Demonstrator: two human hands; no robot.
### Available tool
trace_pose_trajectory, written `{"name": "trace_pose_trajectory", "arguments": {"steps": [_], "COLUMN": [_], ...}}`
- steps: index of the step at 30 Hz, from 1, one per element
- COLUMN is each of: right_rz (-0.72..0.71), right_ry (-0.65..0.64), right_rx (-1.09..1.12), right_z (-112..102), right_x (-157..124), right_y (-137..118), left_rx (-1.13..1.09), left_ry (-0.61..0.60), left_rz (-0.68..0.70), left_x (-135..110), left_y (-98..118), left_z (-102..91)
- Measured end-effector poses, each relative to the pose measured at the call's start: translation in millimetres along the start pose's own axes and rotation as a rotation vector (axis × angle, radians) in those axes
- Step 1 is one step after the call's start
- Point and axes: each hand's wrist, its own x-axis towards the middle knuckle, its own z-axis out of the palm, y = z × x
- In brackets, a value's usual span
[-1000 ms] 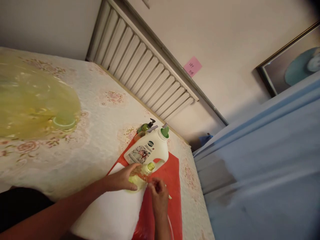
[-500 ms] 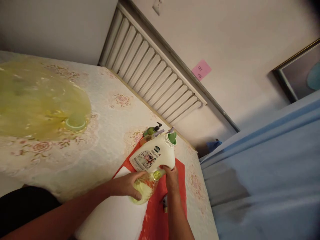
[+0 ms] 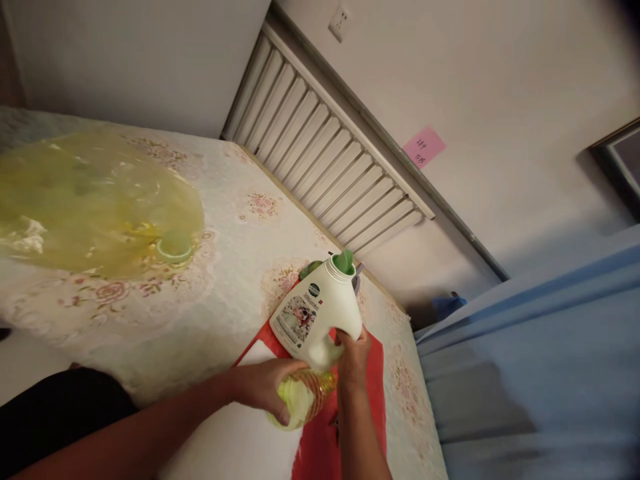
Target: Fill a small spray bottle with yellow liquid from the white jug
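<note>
My right hand (image 3: 353, 360) is closed around the handle of a white detergent jug (image 3: 323, 300). The jug leans to the right in view, its neck uncapped and showing a green pour spout (image 3: 343, 262). Just below it, my left hand (image 3: 267, 390) wraps round a clear ribbed bottle (image 3: 305, 397) with pale yellow contents. The bottle lies tilted, its yellow neck (image 3: 329, 382) pointing toward my right wrist. Whether bottle and jug touch, I cannot tell. A green cup-shaped cap (image 3: 174, 248) sits beside or under the yellow plastic bag (image 3: 100, 200) at the left.
Under my hands are a red sheet (image 3: 367, 400) and a white surface (image 3: 240, 433), on a floral tablecloth (image 3: 225, 247). Behind the jug a green bottle (image 3: 311, 269) is partly hidden. A radiator (image 3: 325, 140) lines the wall; a blue curtain (image 3: 525, 333) hangs at right.
The view has shifted, so the surroundings sit further right. The jug stands a little more upright and now covers most of the green pump bottle behind it. Both hands keep their holds.
</note>
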Motion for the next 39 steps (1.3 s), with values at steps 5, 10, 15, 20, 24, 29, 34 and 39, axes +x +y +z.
{"name": "trace_pose_trajectory", "arguments": {"steps": [5, 10, 15, 20, 24, 29, 34, 39], "right_rz": [-0.066, -0.106, -0.119, -0.056, 0.015, 0.11, 0.177, 0.211], "right_ry": [0.058, 0.097, 0.157, 0.181, 0.151, 0.1, 0.03, -0.008], "right_rx": [-0.017, 0.002, -0.091, -0.293, -0.449, -0.539, -0.58, -0.612], "right_z": [-20, -62, -112, -161, -190, -205, -207, -210], "right_x": [8, 16, 12, -2, -17, -36, -52, -57], "right_y": [-23, -57, -80, -85, -78, -68, -61, -56], "left_rx": [-0.114, -0.029, -0.013, 0.058, 0.162, 0.223, 0.289, 0.323], "left_ry": [-0.069, 0.051, 0.121, 0.27, 0.409, 0.527, 0.576, 0.548], "left_rz": [0.067, -0.003, -0.011, 0.023, 0.078, 0.091, 0.068, 0.048], "left_x": [-1, 0, 3, 13, 22, 30, 36, 38], "left_y": [11, 6, 3, 7, 5, 3, -3, -8], "left_z": [0.5, -0.3, -2.5, -3.7, -3.4, 0.1, 1.9, 1.6]}}
